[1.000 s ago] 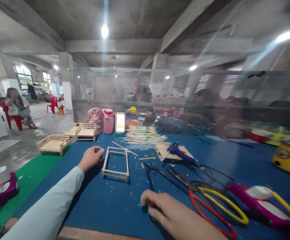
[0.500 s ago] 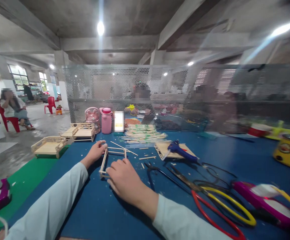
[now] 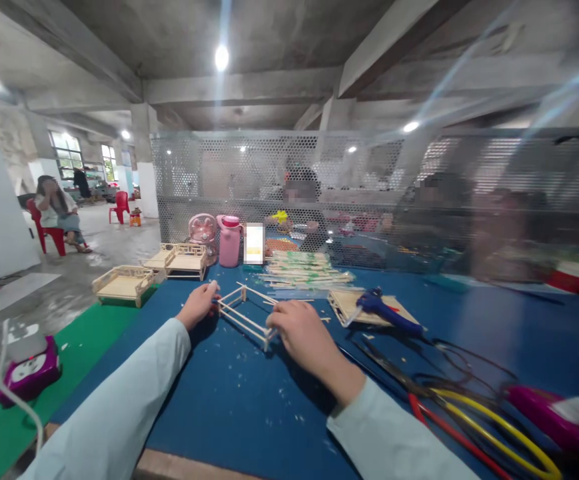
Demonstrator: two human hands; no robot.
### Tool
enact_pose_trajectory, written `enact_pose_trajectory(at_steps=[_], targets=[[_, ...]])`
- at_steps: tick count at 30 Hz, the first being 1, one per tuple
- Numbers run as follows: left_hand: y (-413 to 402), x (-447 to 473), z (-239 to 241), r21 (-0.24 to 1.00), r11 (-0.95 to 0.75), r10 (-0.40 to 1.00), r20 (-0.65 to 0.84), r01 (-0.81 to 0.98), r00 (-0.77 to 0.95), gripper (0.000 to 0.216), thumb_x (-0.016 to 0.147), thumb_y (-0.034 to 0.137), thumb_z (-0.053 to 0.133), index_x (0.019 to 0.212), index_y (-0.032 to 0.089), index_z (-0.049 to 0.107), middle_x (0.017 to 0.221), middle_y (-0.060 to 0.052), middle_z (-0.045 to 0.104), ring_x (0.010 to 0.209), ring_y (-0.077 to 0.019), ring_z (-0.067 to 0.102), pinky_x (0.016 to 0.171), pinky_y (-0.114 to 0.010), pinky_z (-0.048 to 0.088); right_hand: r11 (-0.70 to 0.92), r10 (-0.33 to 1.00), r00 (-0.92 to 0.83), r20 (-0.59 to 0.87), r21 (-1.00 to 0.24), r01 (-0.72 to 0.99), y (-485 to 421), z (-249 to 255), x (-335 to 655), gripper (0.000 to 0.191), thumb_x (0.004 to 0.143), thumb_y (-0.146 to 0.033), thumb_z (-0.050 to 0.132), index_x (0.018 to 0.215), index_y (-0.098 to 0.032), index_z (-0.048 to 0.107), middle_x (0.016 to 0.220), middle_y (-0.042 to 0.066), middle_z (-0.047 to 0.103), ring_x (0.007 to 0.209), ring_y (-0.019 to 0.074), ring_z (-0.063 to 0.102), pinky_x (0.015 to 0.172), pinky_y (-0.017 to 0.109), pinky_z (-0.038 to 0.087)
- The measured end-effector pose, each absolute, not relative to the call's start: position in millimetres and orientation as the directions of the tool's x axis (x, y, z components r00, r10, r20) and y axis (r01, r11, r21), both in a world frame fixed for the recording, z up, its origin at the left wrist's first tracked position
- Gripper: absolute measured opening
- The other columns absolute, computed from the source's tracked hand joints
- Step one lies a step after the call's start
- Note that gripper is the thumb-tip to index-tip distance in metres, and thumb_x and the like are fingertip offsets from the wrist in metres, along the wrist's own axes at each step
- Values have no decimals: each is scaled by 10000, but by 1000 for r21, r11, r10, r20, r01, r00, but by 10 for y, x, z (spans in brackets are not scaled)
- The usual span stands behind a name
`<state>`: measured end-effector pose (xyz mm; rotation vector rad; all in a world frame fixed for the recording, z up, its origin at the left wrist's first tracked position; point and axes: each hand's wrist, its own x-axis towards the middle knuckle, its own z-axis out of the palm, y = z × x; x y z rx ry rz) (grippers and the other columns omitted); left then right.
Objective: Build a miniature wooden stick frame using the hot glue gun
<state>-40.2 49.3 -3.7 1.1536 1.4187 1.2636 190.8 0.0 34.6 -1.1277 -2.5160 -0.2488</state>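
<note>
A small open frame of thin wooden sticks (image 3: pixel 243 321) with short corner posts stands on the blue tabletop between my hands. My left hand (image 3: pixel 198 307) has its fingers closed at the frame's left corner. At the near right corner, my right hand (image 3: pixel 312 340) pinches the frame between thumb and fingers, hiding part of its right side. Loose sticks lie just behind it. Beyond them is a heap of bundled wooden sticks (image 3: pixel 306 270). To the right, a blue glue gun (image 3: pixel 389 313) rests on a flat wooden piece (image 3: pixel 342 303).
Scissors with red and yellow handles (image 3: pixel 489 417) and cables lie at right, near a purple power strip (image 3: pixel 549 417). Finished-looking wooden bed models (image 3: pixel 124 283) stand at left. A pink flask (image 3: pixel 229 243) stands before a perforated screen (image 3: pixel 239 160). People sit beyond.
The stick frame has been turned, so a long side now slants toward me at the right. My right hand has shifted to its near right corner. The whole view has swung left.
</note>
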Motion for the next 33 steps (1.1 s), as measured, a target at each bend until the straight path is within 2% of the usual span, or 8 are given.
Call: enact_pose_trajectory(at_steps=[4, 7, 12, 16, 21, 24, 27, 33], targets=[[379, -430, 45, 988, 134, 986, -126, 77, -106, 289, 832, 407, 500, 980, 162, 540, 830, -32, 603, 491, -80, 561, 408, -172, 354, 684, 675, -628, 388, -9, 730, 204, 341, 2153, 476, 659, 72, 436, 953, -207, 687, 1042, 72, 663, 962, 206, 559, 811, 322, 377], [348, -487, 46, 978, 184, 983, -181, 97, -41, 290, 734, 227, 596, 1013, 155, 563, 771, -18, 605, 470, -86, 538, 401, -181, 351, 674, 679, -599, 425, -36, 738, 234, 347, 2244, 579, 633, 86, 388, 1079, -178, 645, 1140, 91, 639, 1064, 210, 537, 871, 333, 383], [303, -590, 26, 972, 207, 967, -221, 113, 124, 550, 556, 11, 584, 1081, 170, 601, 703, 10, 586, 520, -90, 527, 481, -196, 413, 713, 631, -568, 528, -106, 693, 13, 313, 2036, 387, 780, -48, 432, 1086, -183, 625, 1093, 91, 668, 1043, 207, 561, 941, 399, 328], [248, -592, 61, 974, 188, 944, -214, 124, 250, 613, 529, 20, 615, 1115, 200, 612, 709, 2, 598, 603, -112, 560, 527, -199, 424, 723, 627, -618, 474, -59, 688, -138, 220, 1807, 250, 867, -215, 483, 1081, -193, 611, 1066, 94, 675, 1010, 207, 573, 978, 451, 252], [214, -559, 93, 974, 148, 933, -194, 169, 303, 272, 596, 185, 722, 862, 134, 698, 665, -28, 612, 579, -96, 521, 514, -185, 397, 703, 639, -619, 458, -19, 711, -129, 155, 1750, 231, 870, -143, 465, 1010, -196, 641, 944, 71, 697, 898, 188, 580, 965, 425, 246], [218, -549, 82, 970, 140, 944, -191, 197, 268, 165, 582, 224, 756, 675, 112, 679, 587, -30, 595, 536, -95, 502, 495, -186, 393, 702, 642, -624, 445, -15, 712, -102, 139, 1758, 236, 840, -100, 488, 960, -205, 661, 906, 56, 702, 869, 187, 579, 971, 425, 236], [242, -570, 59, 972, 131, 970, -166, 195, 179, 151, 568, 204, 761, 590, 114, 643, 536, -21, 573, 500, -99, 494, 478, -195, 401, 702, 643, -625, 444, -14, 712, -86, 120, 1755, 250, 826, -81, 493, 952, -205, 670, 905, 54, 707, 878, 193, 583, 983, 436, 222], [371, -729, 30, 996, 27, 980, -9, 90, -197, 253, 659, 148, 643, 471, 150, 472, 431, 38, 458, 401, -67, 430, 440, -176, 365, 702, 649, -622, 438, -32, 711, -93, 118, 1745, 265, 813, -60, 484, 938, -192, 677, 898, 58, 710, 881, 196, 587, 989, 437, 229]])
